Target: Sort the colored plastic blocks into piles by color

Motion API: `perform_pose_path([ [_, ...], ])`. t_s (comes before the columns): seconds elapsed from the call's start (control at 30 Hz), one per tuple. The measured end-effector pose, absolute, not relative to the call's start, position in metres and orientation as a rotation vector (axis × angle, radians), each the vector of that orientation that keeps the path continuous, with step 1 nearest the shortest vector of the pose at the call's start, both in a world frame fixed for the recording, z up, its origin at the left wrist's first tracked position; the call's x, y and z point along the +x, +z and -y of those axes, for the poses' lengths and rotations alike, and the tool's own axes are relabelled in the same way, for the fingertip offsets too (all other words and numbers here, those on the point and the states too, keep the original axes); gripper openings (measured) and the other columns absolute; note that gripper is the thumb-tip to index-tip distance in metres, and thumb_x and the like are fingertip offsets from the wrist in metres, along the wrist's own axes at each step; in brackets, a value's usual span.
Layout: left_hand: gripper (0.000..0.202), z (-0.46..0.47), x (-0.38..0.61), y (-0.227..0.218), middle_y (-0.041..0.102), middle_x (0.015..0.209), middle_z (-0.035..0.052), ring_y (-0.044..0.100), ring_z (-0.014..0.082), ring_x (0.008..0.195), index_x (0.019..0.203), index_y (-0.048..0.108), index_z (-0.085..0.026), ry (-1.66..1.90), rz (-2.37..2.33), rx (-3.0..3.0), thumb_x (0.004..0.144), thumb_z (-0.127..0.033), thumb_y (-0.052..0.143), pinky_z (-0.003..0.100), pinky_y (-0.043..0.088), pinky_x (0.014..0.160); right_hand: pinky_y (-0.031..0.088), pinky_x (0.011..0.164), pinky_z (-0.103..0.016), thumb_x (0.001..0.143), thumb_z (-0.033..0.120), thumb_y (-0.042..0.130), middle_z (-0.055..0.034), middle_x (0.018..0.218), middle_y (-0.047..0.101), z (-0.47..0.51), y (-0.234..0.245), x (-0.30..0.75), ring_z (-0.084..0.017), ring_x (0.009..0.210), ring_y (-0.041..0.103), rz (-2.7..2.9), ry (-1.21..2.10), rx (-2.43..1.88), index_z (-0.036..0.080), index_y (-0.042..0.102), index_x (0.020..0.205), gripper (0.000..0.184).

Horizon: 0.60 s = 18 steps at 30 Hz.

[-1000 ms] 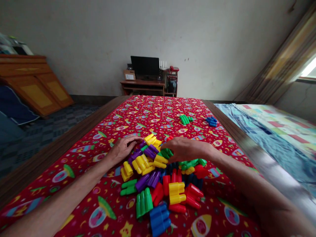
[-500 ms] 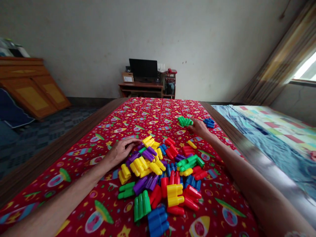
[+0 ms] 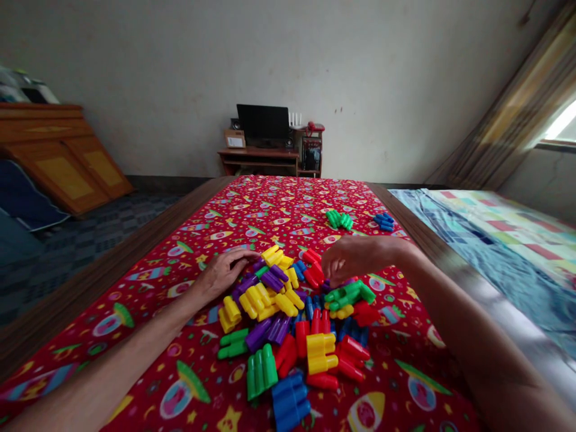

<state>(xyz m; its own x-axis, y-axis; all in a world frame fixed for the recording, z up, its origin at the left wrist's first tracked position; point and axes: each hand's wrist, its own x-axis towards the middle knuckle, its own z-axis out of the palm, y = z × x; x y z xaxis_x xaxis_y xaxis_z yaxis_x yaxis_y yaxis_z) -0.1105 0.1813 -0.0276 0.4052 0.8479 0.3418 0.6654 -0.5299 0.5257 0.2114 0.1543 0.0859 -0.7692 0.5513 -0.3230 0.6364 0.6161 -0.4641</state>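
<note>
A heap of plastic interlocking blocks (image 3: 292, 324) in yellow, purple, red, green and blue lies on a red cartoon-print cloth (image 3: 270, 204). My left hand (image 3: 222, 273) rests at the heap's left edge, fingers stretched out and touching purple and yellow blocks. Just over the heap's far right side hovers my right hand (image 3: 355, 258), fingers loosely bent downward above red blocks (image 3: 312, 273), with nothing visible in them. Farther away on the cloth sit a small group of green blocks (image 3: 339, 219) and a small group of blue blocks (image 3: 384, 221).
The cloth covers a long wooden table (image 3: 112, 264). A bed with a patterned sheet (image 3: 495, 240) runs along the right. A desk with a monitor (image 3: 265, 123) stands at the far wall, and a wooden cabinet (image 3: 58, 156) at the left.
My right hand went from the heap out to the green group, then drew back over the heap. My left hand stayed at the heap's left edge.
</note>
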Motion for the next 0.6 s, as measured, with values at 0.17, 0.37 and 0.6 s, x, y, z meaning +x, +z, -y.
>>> perform_pose_path([
  [0.17,0.036,-0.180,-0.109,-0.027,0.074,0.098,0.0066,0.068,0.0218,0.089,0.094,0.072,-0.020,0.863,-1.318,2.347,0.085,-0.038,0.041,0.033,0.054,0.087,0.046,0.073,-0.030,0.078,0.026,0.071,-0.0079,0.102,0.071,-0.119,0.075,0.189,-0.023,0.094,0.064,-2.815,-0.425,0.924,0.021,0.068,0.111,0.034],
  [0.37,0.037,-0.181,-0.109,-0.028,0.074,0.097,0.0074,0.068,0.0221,0.090,0.095,0.072,-0.019,0.853,-1.308,2.352,0.085,-0.037,0.041,0.033,0.054,0.086,0.043,0.062,-0.024,0.080,0.013,0.063,-0.0037,0.086,0.072,-0.148,0.057,0.188,-0.014,0.073,0.062,-2.884,-0.581,1.038,0.020,0.071,0.095,0.018],
  [0.6,0.038,-0.181,-0.110,-0.029,0.074,0.099,0.0067,0.068,0.0224,0.093,0.099,0.072,-0.020,0.858,-1.303,2.357,0.085,-0.034,0.040,0.033,0.053,0.087,0.045,0.057,-0.022,0.079,0.026,0.061,-0.0023,0.067,0.067,-0.213,0.033,0.227,-0.012,0.059,0.060,-3.026,-1.081,1.783,0.012,0.068,0.083,0.016],
])
